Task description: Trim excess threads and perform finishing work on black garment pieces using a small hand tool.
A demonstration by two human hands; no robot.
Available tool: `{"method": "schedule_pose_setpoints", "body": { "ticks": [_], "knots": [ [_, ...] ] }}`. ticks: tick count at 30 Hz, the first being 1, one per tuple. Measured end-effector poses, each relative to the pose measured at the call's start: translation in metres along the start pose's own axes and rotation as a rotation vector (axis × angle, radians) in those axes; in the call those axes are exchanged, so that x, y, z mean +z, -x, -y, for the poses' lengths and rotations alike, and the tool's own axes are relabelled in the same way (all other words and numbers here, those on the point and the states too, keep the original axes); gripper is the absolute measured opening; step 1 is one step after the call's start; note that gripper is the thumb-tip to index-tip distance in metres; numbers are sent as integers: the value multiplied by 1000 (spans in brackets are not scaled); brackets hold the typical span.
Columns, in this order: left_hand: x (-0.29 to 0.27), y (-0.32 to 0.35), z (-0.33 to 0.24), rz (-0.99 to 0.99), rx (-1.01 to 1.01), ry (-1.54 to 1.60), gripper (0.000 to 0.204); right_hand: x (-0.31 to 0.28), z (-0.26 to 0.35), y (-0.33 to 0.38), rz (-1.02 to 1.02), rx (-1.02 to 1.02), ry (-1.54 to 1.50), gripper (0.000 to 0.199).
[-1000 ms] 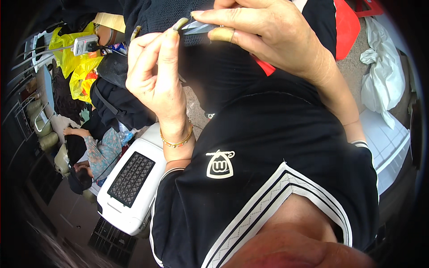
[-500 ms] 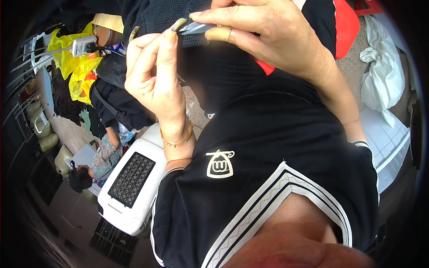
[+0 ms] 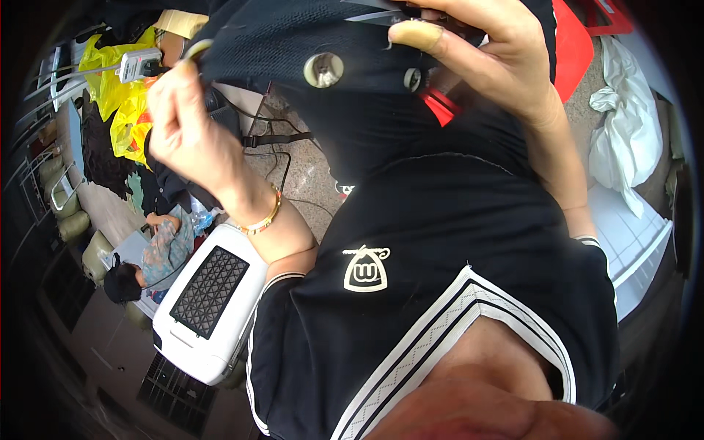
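A dark knit garment (image 3: 271, 51) with round shiny buttons (image 3: 323, 70) is stretched across the top of the head view. My left hand (image 3: 192, 136), a little blurred, pinches its left edge; a yellowish cover sits on a fingertip and a beaded bracelet circles the wrist. My right hand (image 3: 488, 62) is closed near the garment's right part, a tan cover on its thumb. From its fingers the pale blades of small thread snips (image 3: 375, 15) point left over the knit. The handles are hidden in the hand.
Yellow plastic bags (image 3: 132, 121) and a white power strip (image 3: 139, 66) lie at the far left. Below them stand a white case with a black grille (image 3: 213, 304) and a seated person (image 3: 165, 257). Cables (image 3: 286, 158) cross the floor. A white sack (image 3: 623, 117) lies at right.
My left hand has moved left and down, away from the snips, drawing the garment's edge out. My right hand has shifted slightly right with the snips. Buttons now show on the stretched knit.
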State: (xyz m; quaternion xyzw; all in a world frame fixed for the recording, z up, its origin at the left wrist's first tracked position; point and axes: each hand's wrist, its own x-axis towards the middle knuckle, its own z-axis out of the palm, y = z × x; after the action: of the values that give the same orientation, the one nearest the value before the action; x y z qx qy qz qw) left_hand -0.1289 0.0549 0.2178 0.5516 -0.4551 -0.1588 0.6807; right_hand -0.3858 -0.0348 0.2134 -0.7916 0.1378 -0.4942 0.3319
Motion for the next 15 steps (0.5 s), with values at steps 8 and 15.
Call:
{"method": "schedule_pose_setpoints", "body": {
  "ticks": [8,15],
  "knots": [
    [12,25,13,10,-74,-100,23,1,-4,12,34,72,52,32],
    [20,54,-18,153,383,-357,26,0,-3,18,24,95,73,32]
  ]
}}
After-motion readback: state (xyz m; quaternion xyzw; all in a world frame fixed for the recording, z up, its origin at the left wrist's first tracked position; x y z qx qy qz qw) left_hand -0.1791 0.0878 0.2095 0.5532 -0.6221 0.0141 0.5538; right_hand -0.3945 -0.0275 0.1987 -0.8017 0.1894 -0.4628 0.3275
